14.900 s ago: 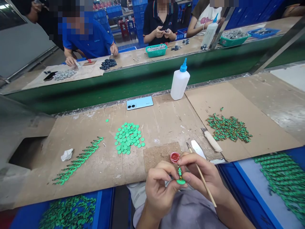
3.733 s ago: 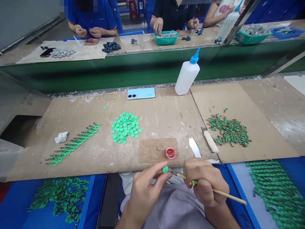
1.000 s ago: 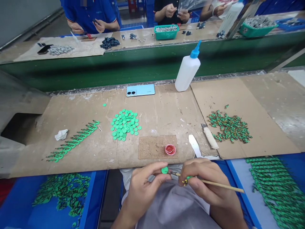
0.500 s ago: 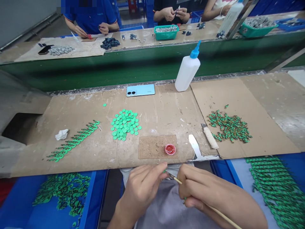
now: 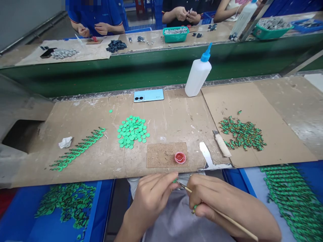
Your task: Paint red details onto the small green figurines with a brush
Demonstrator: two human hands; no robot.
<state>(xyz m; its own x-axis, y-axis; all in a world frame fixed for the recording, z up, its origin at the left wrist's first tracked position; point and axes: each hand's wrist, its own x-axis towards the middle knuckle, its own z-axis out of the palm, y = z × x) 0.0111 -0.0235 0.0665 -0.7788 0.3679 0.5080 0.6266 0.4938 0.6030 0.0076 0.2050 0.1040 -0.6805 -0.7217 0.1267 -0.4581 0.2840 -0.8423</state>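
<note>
Two hands meet low over the lap, just short of the worktop's (image 5: 171, 114) near edge, which leaves the elbows free. The left hand (image 5: 152, 198) pinches a green disc (image 5: 174, 180), mostly hidden by the fingers, probably to steady it. The right hand (image 5: 209, 195) grips a brush (image 5: 237, 224) with its tip at the disc; whether they touch, I cannot tell. A small green piece (image 5: 194, 208) pokes from under the right fingers, perhaps tucked there to save setting the brush down.

Counted from the hands, blue bins flank at nine (image 5: 20, 215) and three o'clock (image 5: 246, 176), limiting sideways swing. At twelve, a red-filled cup (image 5: 180, 162) sits on a brown mat (image 5: 158, 156), likely for short dips. Loose discs (image 5: 132, 132) lie at half past ten, a slanting row (image 5: 80, 148) at ten, small figures (image 5: 243, 134) near two. Bare cardboard between piles and mat gives reaching room. Farther, a phone (image 5: 148, 95) past eleven and a bottle (image 5: 198, 79) just past twelve line the far edge.
</note>
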